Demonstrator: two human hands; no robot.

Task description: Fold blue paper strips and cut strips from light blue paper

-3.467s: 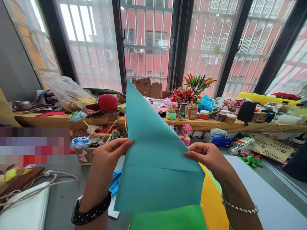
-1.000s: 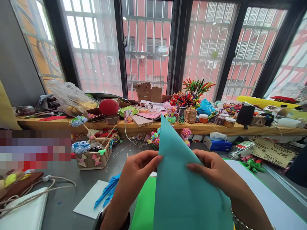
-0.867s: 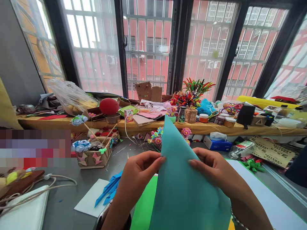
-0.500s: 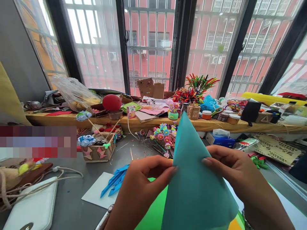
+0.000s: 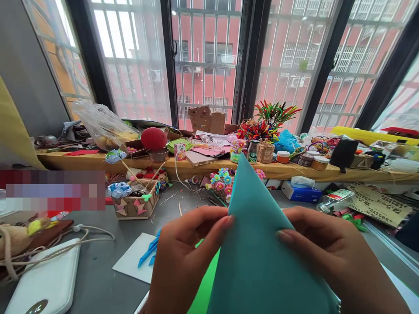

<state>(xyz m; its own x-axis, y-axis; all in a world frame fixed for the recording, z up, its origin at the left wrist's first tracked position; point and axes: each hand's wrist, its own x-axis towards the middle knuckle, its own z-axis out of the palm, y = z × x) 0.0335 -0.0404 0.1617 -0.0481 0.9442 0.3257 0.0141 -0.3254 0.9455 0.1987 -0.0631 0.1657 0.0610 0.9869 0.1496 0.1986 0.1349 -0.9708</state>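
Note:
A teal sheet of paper (image 5: 258,253), folded to a sharp point at the top, is held up in front of me between both hands. My left hand (image 5: 193,248) pinches its left edge between thumb and fingers. On the right edge, my right hand (image 5: 321,244) grips the paper with the thumb on the near face and the fingers behind. Below the teal paper lies a green sheet (image 5: 206,283), partly covered. Left of my left hand, folded blue paper strips (image 5: 149,255) rest on a white sheet (image 5: 127,261), part of them hidden by that hand.
A cardboard box (image 5: 135,207) with paper flowers stands at the left, near a white power bank (image 5: 49,279) and cables. Small crocheted-looking flowers (image 5: 222,181) sit behind the paper. A tissue pack (image 5: 301,191) and plastic bottle (image 5: 338,199) lie right. The window ledge (image 5: 203,168) carries craft supplies.
The teal paper and both hands have come slightly nearer, its tip shifting left. My left hand has moved left and covers more of the blue strips.

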